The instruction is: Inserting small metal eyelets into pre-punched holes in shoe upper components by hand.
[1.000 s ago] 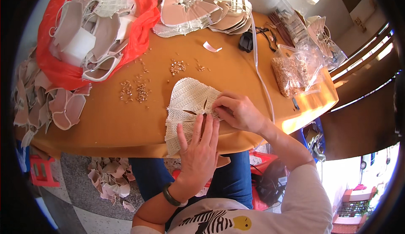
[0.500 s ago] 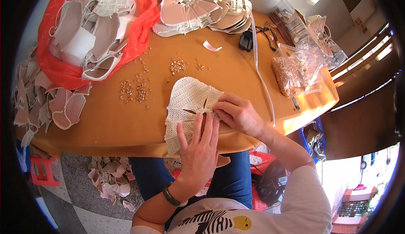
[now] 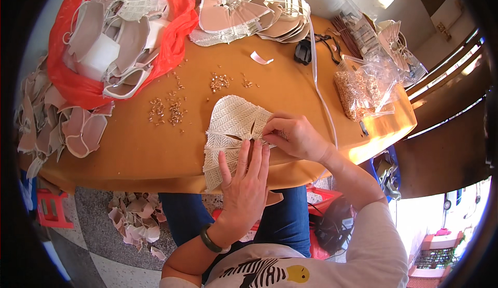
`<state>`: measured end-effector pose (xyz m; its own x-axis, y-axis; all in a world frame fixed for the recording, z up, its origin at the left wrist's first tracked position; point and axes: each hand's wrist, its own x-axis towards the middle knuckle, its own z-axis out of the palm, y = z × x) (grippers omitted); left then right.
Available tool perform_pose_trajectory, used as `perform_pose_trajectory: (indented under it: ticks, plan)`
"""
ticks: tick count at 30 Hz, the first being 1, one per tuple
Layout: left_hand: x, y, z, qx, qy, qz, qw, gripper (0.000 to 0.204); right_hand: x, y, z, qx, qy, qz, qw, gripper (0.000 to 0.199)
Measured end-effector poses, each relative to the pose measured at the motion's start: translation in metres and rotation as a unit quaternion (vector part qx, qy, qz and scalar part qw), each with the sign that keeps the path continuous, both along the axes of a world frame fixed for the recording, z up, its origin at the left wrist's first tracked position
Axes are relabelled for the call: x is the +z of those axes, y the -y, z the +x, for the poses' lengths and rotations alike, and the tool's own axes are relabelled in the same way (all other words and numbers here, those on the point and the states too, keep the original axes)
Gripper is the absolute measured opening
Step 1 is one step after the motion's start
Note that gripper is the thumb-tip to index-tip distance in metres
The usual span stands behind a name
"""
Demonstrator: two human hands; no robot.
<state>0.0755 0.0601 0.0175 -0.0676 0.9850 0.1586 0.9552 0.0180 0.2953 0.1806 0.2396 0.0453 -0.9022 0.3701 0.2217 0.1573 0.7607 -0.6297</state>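
Note:
A cream shoe upper (image 3: 228, 119) with a herringbone texture and slits near its middle lies at the table's near edge. My left hand (image 3: 243, 192) rests on its near part, fingers stretched and spread. At the upper's right side, beside the slits, my right hand (image 3: 296, 136) is closed in a pinch. Whatever lies between those fingertips is hidden. Small gold-coloured metal pieces, perhaps eyelets (image 3: 175, 112), are scattered on the table left of and beyond the upper.
A red plastic bag (image 3: 174, 46) of shoe uppers stands far left, with more pieces (image 3: 85, 132) beside it. Stacked uppers (image 3: 223, 15) lie at the back. A clear bag of gold-coloured pieces (image 3: 358, 91) sits right, near a white strap (image 3: 320, 88) and a black buckle-like object (image 3: 302, 52).
My right hand has shifted slightly, its knuckles a little further right, still pinching at the upper's side. My left hand and the upper stay nearly in place.

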Motion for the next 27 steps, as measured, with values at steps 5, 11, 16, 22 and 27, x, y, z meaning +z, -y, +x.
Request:
perform_pose_trajectory:
  ticks: [5,11,16,22,27]
  plan:
    - [0.005,0.0,0.0,-0.007,0.036,-0.011,0.999,0.085,-0.005,-0.002,0.001,0.011,-0.011,0.038,0.999,0.009]
    - [0.004,0.0,-0.001,-0.003,-0.057,-0.007,0.998,0.096,0.0,-0.003,0.002,0.038,-0.012,0.046,0.998,0.01]
    - [0.006,0.0,-0.001,-0.005,-0.016,-0.009,1.0,0.089,0.0,-0.008,0.002,0.042,0.004,0.007,0.999,0.008]
    - [0.0,0.0,0.001,0.0,-0.004,0.001,1.0,0.084,0.005,-0.007,-0.001,0.038,0.006,-0.047,0.998,0.007]
    - [-0.001,0.0,0.001,0.003,-0.009,0.002,1.0,0.084,0.008,-0.013,-0.011,0.006,0.043,-0.076,0.996,0.007]
